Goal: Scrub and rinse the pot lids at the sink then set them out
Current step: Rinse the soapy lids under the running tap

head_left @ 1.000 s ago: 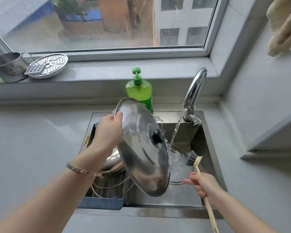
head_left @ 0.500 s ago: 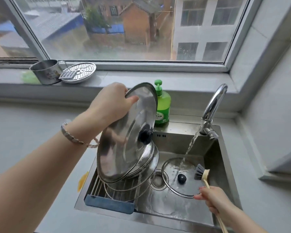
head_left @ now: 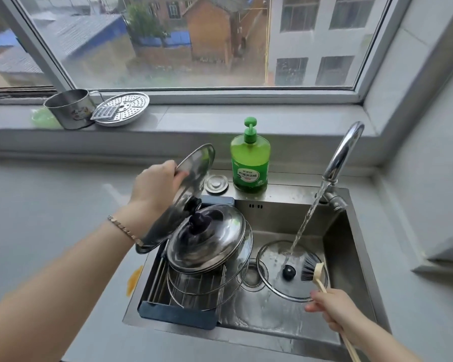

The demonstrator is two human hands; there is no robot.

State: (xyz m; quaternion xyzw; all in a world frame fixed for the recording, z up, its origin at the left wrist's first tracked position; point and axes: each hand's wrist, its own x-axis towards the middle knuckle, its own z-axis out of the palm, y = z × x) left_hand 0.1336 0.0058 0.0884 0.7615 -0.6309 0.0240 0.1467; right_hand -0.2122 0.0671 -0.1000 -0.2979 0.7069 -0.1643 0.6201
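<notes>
Here, at a stainless sink [head_left: 351, 246], a person's left hand [head_left: 157, 186] grips the rim of a steel pot lid [head_left: 198, 163], tilted on edge above more steel lids [head_left: 209, 246] stacked on a drain rack [head_left: 178, 316]. The right hand [head_left: 332, 307] curls round a wooden-handled dish brush [head_left: 312, 270], its bristles over a glass lid [head_left: 272, 257] lying flat in the basin under the faucet's [head_left: 343, 150] running stream. Green dish soap [head_left: 249, 163] stands behind.
</notes>
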